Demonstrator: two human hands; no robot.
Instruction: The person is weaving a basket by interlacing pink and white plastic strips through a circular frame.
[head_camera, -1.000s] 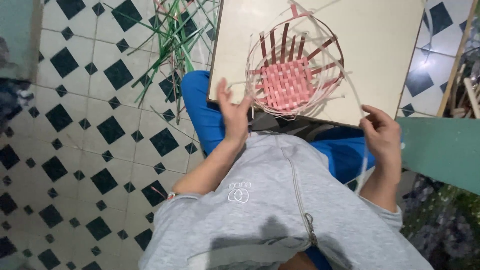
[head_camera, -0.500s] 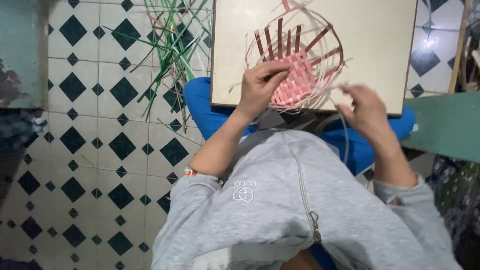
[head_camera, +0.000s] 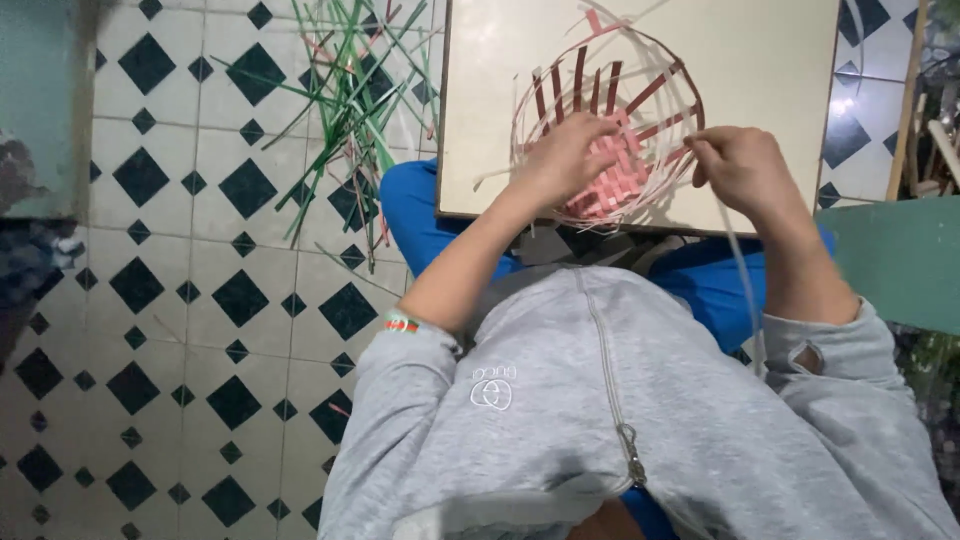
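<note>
A half-woven basket (head_camera: 640, 100) with a pink base, dark red uprights and white weaving bands lies on a cream board (head_camera: 760, 70) across my lap. My left hand (head_camera: 565, 160) presses on the basket's near left side, fingers spread over the pink base. My right hand (head_camera: 735, 165) pinches a thin white strip (head_camera: 740, 260) at the basket's right rim; the strip trails down past my right forearm. Both grey sleeves fill the lower view.
A heap of loose green and reddish strips (head_camera: 350, 90) lies on the black-and-white tiled floor (head_camera: 200, 300) left of the board. A teal surface (head_camera: 900, 260) is at the right, another teal object (head_camera: 40, 100) at the far left.
Both hands moved up from the board's near edge onto the basket. The left hand now rests on its base and the right hand has drawn in to the right rim with the strip.
</note>
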